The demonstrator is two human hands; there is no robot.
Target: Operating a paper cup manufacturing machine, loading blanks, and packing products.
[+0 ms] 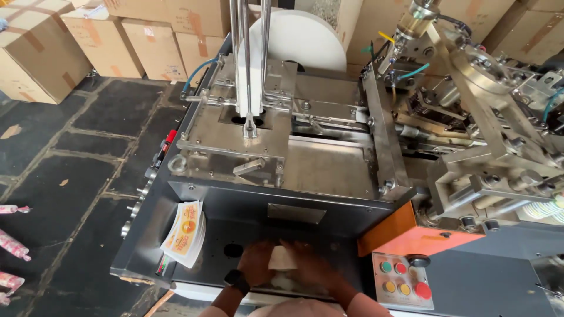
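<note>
Where the dark machine deck (282,235) meets the lower edge of the view, a small pale wad (282,259), seemingly paper or cloth, is pressed flat between the two hands. The left hand (256,262), a dark watch (237,280) on its wrist, is closed over the wad's left side; the right hand (311,265) is laid on its right side, so the hands are held close together on it. The wad is judged light, soft and easily crumpled, not fragile; it is best gripped across its folded bulk rather than by a loose corner, which could tear or slip. More pale material is glimpsed under the hands, too blurred to be made out.

At far left, pink-wrapped items (13,243) are scattered on the dark floor, and cardboard boxes (41,53) are stacked behind. Just left of the left hand, a fanned stack of printed blanks (185,232) is propped against the deck; it could be knocked by an elbow. A round hole (233,250) is seen in the deck beside the left hand. Above, steel plates and vertical rods (249,64) are mounted before a white paper roll (305,41). To the right, an orange housing (411,235) juts out, with a panel of coloured buttons (402,280) just beside the right forearm, near enough to be brushed. Exposed linkages (499,117) fill the right side.
</note>
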